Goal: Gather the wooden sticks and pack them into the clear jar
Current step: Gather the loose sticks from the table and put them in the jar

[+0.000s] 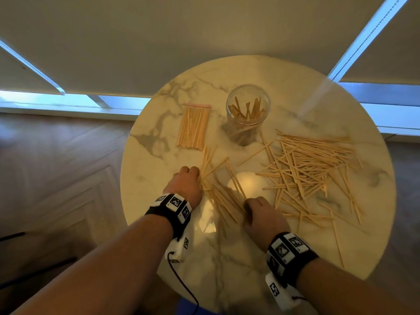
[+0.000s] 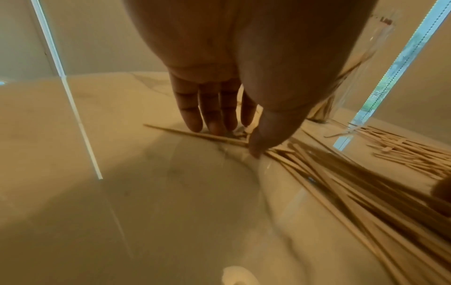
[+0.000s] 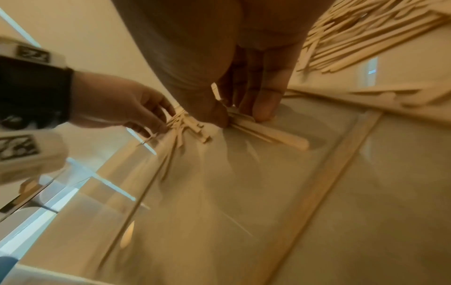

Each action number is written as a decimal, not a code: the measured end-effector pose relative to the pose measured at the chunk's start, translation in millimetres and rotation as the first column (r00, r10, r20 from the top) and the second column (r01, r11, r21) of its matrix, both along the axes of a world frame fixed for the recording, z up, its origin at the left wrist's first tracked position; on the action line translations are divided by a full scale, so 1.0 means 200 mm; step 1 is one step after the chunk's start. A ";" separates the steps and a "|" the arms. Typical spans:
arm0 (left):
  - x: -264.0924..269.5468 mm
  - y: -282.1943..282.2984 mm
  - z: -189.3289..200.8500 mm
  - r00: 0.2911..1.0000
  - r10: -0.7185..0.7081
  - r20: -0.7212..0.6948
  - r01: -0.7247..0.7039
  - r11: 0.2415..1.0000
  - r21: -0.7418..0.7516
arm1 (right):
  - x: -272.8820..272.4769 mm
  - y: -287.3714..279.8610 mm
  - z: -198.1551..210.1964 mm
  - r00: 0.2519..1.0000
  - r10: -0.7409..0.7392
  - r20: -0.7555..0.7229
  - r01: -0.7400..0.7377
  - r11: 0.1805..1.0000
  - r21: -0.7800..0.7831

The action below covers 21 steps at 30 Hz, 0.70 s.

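Note:
A clear jar (image 1: 248, 110) with a few sticks in it stands upright at the back of the round marble table (image 1: 159, 196). A loose bundle of wooden sticks (image 1: 225, 201) lies between my hands near the front. My right hand (image 1: 256, 212) pinches that bundle (image 3: 275, 135) between thumb and fingers, right hand (image 3: 241, 117) low on the tabletop. My left hand (image 1: 187, 178) stands at the bundle's far end, left hand (image 2: 236, 138) with straight fingers (image 2: 214, 127) and thumb tip touching the stick ends. A big scattered pile of sticks (image 1: 311, 171) covers the table's right side.
A flat clear bag of sticks (image 1: 193, 127) lies left of the jar. A few stray sticks (image 1: 336, 242) reach toward the table's front right edge. Wooden floor (image 1: 56, 167) and a window sill lie beyond the table.

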<state>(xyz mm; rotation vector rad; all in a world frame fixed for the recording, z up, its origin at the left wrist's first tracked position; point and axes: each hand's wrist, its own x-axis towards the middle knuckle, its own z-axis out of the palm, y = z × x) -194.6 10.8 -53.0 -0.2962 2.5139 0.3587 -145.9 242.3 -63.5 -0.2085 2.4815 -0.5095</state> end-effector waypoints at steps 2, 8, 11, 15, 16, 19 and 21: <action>0.05 0.03 -0.02 1.000 0.011 0.005 -0.011 0.999 0.042 | -0.04 0.01 0.01 0.999 -0.047 -0.020 0.047 0.999 0.006; 0.14 0.14 -0.03 0.991 0.135 0.001 -0.132 0.968 0.214 | -0.09 -0.03 0.02 1.000 -0.010 -0.003 0.010 1.000 0.017; 0.17 0.15 -0.04 0.946 0.324 0.023 -0.310 0.882 0.355 | -0.09 -0.03 0.02 0.996 -0.079 -0.037 0.080 0.997 0.019; 0.22 0.16 -0.05 0.856 0.492 0.160 -0.495 0.688 0.530 | -0.07 -0.11 0.00 1.000 -0.024 0.004 0.023 0.996 0.083; 0.22 0.16 -0.05 0.860 0.483 0.167 -0.488 0.680 0.547 | -0.08 -0.13 0.00 1.000 -0.019 -0.004 0.020 0.997 0.071; 0.21 0.13 -0.05 0.885 0.440 0.153 -0.446 0.707 0.549 | -0.12 -0.14 -0.01 0.999 -0.026 -0.047 0.029 0.998 0.049; 0.20 0.11 -0.05 0.886 0.435 0.161 -0.445 0.699 0.560 | -0.15 -0.13 0.00 0.996 -0.042 -0.072 0.046 0.998 0.048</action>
